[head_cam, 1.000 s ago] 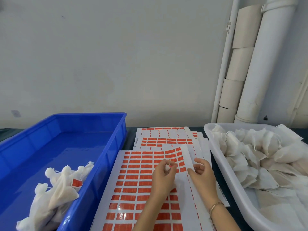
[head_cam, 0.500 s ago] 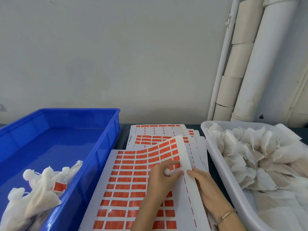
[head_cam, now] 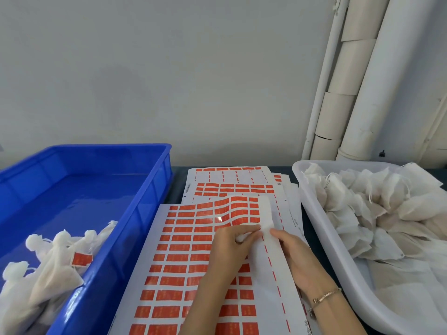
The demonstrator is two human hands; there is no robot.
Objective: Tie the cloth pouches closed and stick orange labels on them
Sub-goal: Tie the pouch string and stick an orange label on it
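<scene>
While my left hand point(head_cam: 232, 247) curls tight, thumb and forefinger pinching an orange label point(head_cam: 254, 227) and a small white lump I cannot identify, my right hand point(head_cam: 296, 259) grips the glossy label sheet point(head_cam: 183, 252) by its right edge, which curls upward. Its long axis runs away from me. Knotted, soft cloth pouches point(head_cam: 48, 272) lie in the blue crate point(head_cam: 147, 213) on my left; open ones point(head_cam: 377, 213) fill the white tub point(head_cam: 321, 228) on my right.
</scene>
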